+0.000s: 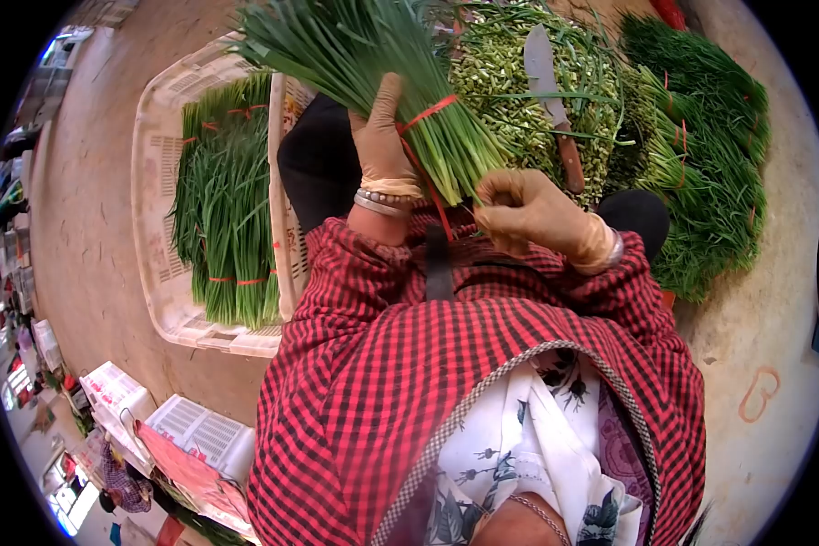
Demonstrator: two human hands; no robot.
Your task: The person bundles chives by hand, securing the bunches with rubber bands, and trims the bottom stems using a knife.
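Note:
My left hand (382, 146), in a tan glove, is wrapped around a bunch of garlic chives (450, 150), its leaves up and to the left and its pale stalk ends toward me. A red band (428, 111) circles the stalks, and a red strip hangs below them. Beside the stalk ends, my gloved right hand (544, 217) has its fingertips pinched together; what they hold is too small to make out. A knife (541, 77) with a wooden handle lies beyond, on a heap of cut stalk pieces (491, 64).
On the left, a pale plastic crate (159, 264) holds several banded chive bunches (232, 200). More banded bunches (714, 173) are piled on the floor at right. White crates (200, 428) stand at lower left, with a person (126, 482) farther off.

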